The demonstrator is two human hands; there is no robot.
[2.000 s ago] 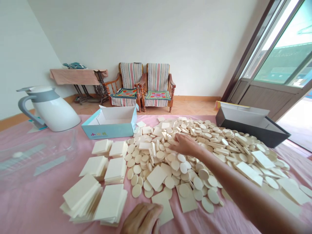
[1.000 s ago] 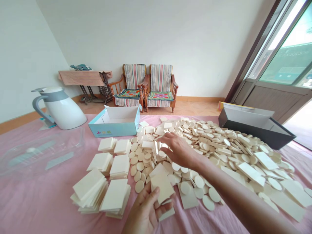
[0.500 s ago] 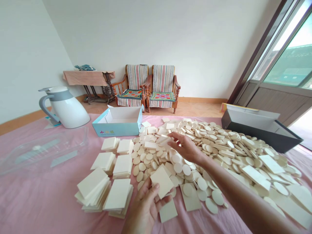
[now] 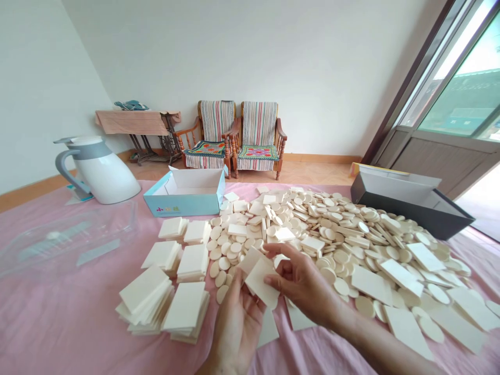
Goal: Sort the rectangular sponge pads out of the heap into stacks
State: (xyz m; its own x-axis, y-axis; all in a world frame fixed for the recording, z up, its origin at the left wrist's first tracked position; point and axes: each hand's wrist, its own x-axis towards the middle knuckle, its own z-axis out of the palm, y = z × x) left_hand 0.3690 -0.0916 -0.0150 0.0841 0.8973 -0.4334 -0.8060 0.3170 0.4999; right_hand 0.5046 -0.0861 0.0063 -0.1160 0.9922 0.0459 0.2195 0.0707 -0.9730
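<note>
Pale thin square tiles [image 4: 262, 284], at least two overlapping, are held between my hands. My left hand [image 4: 239, 317] is closed on them from below, thumb along their left edge. Gripping the right edge is my right hand [image 4: 302, 281], its thumb on the front tile and its index finger at the rear one. Under and beyond the hands lies a wide heap of loose pale discs and rectangular pieces [image 4: 336, 224]. To the left stand several stacks of square tiles [image 4: 187, 304], in two columns. A single square tile [image 4: 269, 329] lies partly hidden behind my left hand.
A light blue open box [image 4: 183, 203] sits behind the stacks. At the right back is a black open box [image 4: 410, 211] beside the heap. A white and grey jug [image 4: 103, 174] and a clear plastic lid-like tray [image 4: 128, 221] are on the pink cloth [image 4: 78, 323] at left.
My right hand has come back from the heap toward me and now meets my left hand at the tiles. A second tile now shows behind the front one. The view has shifted slightly.
</note>
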